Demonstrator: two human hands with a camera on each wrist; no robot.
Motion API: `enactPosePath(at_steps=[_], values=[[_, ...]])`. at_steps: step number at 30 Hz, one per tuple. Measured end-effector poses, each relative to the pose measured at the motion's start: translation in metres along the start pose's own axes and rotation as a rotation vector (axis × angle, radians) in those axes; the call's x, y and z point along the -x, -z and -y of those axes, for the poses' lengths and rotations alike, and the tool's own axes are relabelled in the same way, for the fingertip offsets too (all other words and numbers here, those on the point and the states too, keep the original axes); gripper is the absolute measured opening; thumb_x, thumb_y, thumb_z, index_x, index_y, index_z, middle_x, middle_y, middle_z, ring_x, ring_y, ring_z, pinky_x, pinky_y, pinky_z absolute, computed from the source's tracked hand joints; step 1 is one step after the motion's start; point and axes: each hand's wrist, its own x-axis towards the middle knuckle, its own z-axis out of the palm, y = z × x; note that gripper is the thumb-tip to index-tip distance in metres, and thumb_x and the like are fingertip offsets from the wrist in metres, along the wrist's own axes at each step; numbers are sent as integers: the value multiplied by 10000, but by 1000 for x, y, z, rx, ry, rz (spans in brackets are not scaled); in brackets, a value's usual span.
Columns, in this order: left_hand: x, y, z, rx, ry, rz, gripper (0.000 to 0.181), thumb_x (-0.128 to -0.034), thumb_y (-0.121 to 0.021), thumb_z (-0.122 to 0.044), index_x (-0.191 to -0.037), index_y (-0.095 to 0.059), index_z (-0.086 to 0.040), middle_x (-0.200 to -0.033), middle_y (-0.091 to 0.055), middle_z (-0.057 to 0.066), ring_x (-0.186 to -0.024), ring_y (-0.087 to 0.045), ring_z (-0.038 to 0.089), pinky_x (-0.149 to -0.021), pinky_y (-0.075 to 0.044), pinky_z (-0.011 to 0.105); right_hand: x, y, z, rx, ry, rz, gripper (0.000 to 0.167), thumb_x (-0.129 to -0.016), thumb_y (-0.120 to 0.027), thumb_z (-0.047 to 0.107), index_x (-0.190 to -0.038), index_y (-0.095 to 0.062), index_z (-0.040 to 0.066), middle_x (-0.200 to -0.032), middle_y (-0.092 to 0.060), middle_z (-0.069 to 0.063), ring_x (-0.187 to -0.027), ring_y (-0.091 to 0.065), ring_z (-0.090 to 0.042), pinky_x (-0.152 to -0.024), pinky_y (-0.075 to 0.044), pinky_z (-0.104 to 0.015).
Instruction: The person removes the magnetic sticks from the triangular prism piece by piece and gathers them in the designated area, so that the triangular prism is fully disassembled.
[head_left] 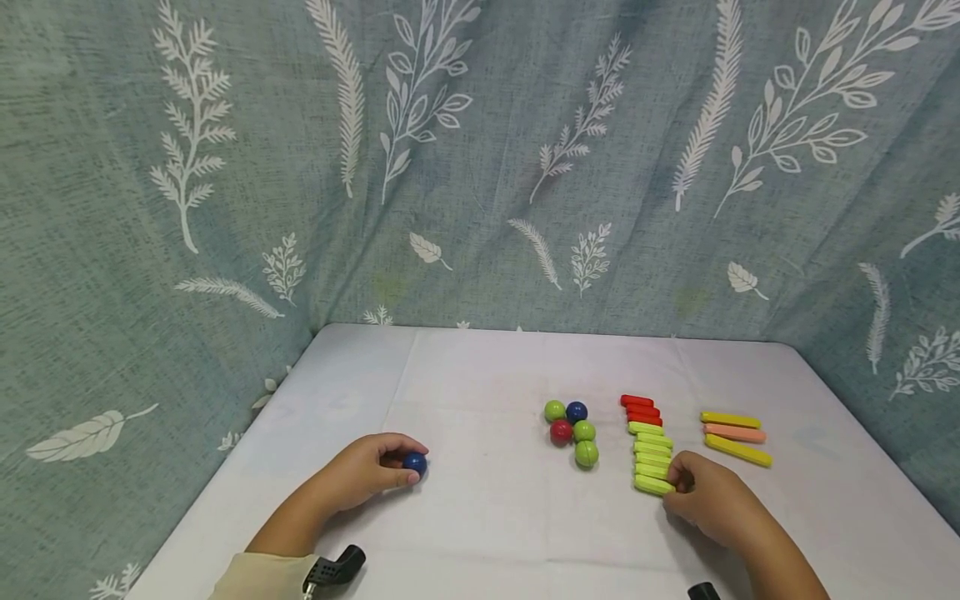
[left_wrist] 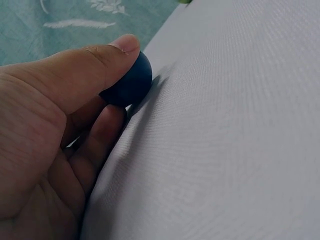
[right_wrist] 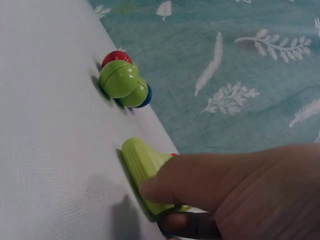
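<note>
On the left side of the table, my left hand (head_left: 367, 473) pinches a dark blue ball (head_left: 415, 464) between thumb and fingers. The left wrist view shows the thumb over that ball (left_wrist: 131, 85), close to the white cloth. At the near end of a row of sticks, my right hand (head_left: 708, 498) pinches the right end of the nearest yellow-green stick (head_left: 652, 485). Ribs run along this stick (right_wrist: 137, 160) in the right wrist view, where the thumb lies on it. Further yellow-green sticks (head_left: 652, 450) and several red sticks (head_left: 641, 410) continue the row away from me.
Between the hands sits a cluster of balls: green ones (head_left: 587, 454), a red ball (head_left: 561, 432) and another blue ball (head_left: 577, 412). Right of the row lie two yellow sticks (head_left: 738, 451) and an orange-pink stick (head_left: 735, 432). A patterned curtain (head_left: 480, 250) surrounds the white-covered table (head_left: 480, 533).
</note>
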Motion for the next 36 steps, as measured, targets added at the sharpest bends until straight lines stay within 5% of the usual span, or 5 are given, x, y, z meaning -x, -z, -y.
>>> enactPosePath(at_steps=[7,16,27,36], values=[[0,0,-2,-19,9,-20,396,-879,-862,-323,-1224,-744,-167,-1207,-724,11,-1061,-679,158,-879,-542,214,4,3,-2,-42,2,-23,330,-875,-832,272,-1026,-582,117,-937,-592,-42,-796,-539,-208,-639,-451,-334],[-8,-13,-23,-21,0,-6,381,-885,-863,-276,-1227,-737,-167,-1223,-699,14,-1134,-683,183,-947,-564,320,9,6,8,-163,38,-182,208,-1011,-649,297,-1039,-611,94,-898,-627,-51,-752,-565,-207,-615,-463,-337],[-53,-70,-73,-35,-50,84,284,-921,-826,-271,-1191,-751,-228,-1075,-712,-98,-987,-668,97,-852,-548,318,9,-6,17,-198,66,-171,167,-1013,-652,286,-1028,-631,121,-862,-598,-20,-804,-544,-189,-638,-451,-298],[-87,-111,-107,-92,-42,43,262,-866,-870,-207,-1085,-736,-254,-1002,-707,-121,-909,-661,53,-822,-565,292,7,-12,20,-207,96,-200,143,-1008,-660,266,-1016,-634,126,-859,-596,-18,-812,-535,-185,-631,-443,-276]])
